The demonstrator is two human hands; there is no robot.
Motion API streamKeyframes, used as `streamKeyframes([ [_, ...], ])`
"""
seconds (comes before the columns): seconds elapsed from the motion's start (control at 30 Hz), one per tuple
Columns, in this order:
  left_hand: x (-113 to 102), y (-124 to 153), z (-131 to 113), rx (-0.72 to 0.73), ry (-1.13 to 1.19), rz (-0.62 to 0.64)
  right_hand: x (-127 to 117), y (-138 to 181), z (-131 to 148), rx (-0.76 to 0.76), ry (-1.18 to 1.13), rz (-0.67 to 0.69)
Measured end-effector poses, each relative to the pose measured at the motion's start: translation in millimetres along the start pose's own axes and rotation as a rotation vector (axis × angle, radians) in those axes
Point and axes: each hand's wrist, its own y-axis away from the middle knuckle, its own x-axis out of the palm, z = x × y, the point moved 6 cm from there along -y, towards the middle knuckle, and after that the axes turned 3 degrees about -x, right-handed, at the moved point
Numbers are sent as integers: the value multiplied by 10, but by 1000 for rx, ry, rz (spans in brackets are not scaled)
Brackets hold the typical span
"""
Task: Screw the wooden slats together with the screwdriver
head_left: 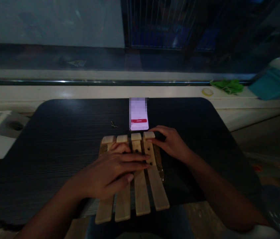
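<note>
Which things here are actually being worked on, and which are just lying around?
In use:
- wooden slat rack, under both hands
- left hand, flat across the slats
- right hand, at its far right corner

Lying about:
- lit phone
- green cloth
- tape roll
- small twig

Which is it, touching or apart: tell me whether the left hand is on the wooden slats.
Touching. The head view shows the left hand lying flat across the wooden slats, fingers spread over them, with no gap visible.
</note>
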Motion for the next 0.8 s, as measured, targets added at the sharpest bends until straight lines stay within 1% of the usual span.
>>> streamKeyframes([
  [0.4,-2,14,17,-18,8,-20,-7,-3,18,31,2,-10],
  [0.7,0,-4,11,-7,-4,8,-11,4,28,30,6,13],
  [0.8,-26,-15,-4,-7,9,-20,-27,3,48,35,8,24],
])
